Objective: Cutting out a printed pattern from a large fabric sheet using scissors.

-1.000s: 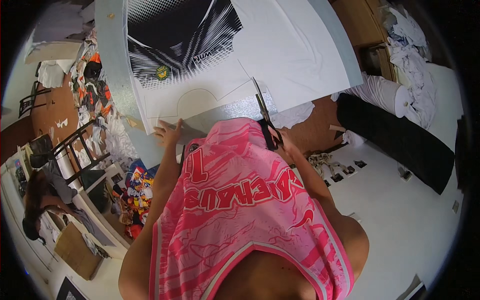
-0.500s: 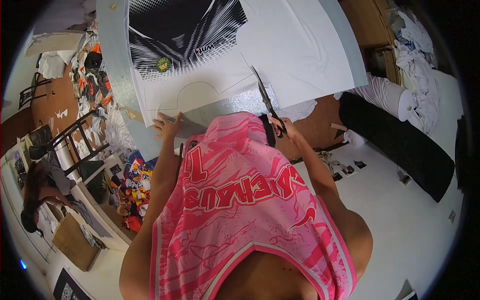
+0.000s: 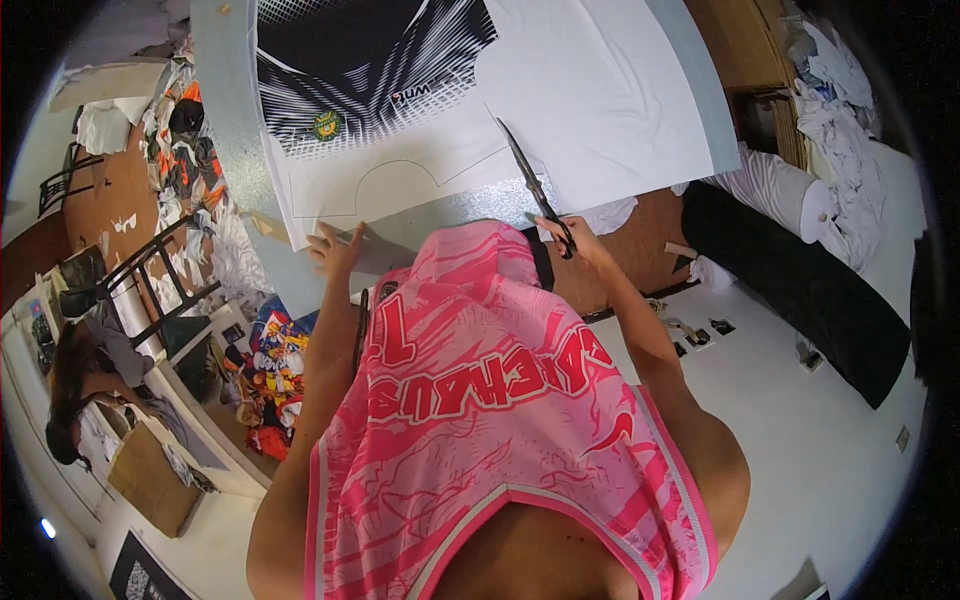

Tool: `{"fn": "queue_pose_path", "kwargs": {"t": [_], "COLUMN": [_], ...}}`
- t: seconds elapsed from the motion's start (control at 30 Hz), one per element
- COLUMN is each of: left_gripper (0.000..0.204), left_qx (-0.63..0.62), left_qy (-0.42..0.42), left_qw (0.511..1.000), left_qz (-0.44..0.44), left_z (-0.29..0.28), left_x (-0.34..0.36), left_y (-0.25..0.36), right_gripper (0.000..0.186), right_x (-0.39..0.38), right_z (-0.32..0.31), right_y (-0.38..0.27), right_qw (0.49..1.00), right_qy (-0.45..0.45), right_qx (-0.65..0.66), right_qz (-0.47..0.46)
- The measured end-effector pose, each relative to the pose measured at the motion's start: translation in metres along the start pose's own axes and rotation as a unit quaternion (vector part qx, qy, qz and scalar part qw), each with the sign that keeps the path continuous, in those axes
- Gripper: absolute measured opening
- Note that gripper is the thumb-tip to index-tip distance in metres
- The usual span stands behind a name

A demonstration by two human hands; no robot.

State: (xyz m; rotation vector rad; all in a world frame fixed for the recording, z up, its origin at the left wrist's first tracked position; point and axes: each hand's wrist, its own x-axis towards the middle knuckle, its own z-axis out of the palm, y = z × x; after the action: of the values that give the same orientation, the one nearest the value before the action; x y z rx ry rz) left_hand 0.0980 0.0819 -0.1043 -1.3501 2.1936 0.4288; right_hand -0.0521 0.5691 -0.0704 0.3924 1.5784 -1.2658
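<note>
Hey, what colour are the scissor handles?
The scissor handles are black, seen best in the head view.

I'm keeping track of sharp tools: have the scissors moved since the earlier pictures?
Yes. Against the grey table and the white cloth on it, the scissors have moved forward, away from the person's body.

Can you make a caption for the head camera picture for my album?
Right hand holding scissors at a black-and-white cloth, left hand by its near left corner.
</note>
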Motion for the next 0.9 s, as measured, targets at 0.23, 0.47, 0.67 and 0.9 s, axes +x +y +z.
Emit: {"fn": "queue_pose_path", "kwargs": {"t": [0.23, 0.47, 0.67, 0.9], "left_gripper": [0.121, 0.123, 0.123, 0.119], "left_qx": [-0.002, 0.012, 0.014, -0.002], "left_qy": [0.009, -0.012, -0.004, 0.012], "left_qw": [1.000, 1.000, 1.000, 1.000], "left_qz": [-0.009, -0.020, -0.020, -0.014], "left_z": [-0.001, -0.003, -0.001, 0.003], "left_x": [-0.003, -0.002, -0.001, -0.003], "left_y": [0.004, 0.005, 0.005, 0.005], "right_gripper": [0.051, 0.050, 0.050, 0.051], "right_x": [0.006, 0.010, 0.020, 0.027], "right_z": [-0.002, 0.006, 0.015, 0.030], "right_y": [-0.015, -0.025, -0.038, -0.040], "right_qw": [1.000, 1.000, 0.999, 0.999], "right_qy": [-0.001, 0.003, -0.001, 0.026], "right_qx": [0.024, 0.015, 0.046, 0.030], "right_qz": [-0.007, -0.024, 0.000, -0.016]}}
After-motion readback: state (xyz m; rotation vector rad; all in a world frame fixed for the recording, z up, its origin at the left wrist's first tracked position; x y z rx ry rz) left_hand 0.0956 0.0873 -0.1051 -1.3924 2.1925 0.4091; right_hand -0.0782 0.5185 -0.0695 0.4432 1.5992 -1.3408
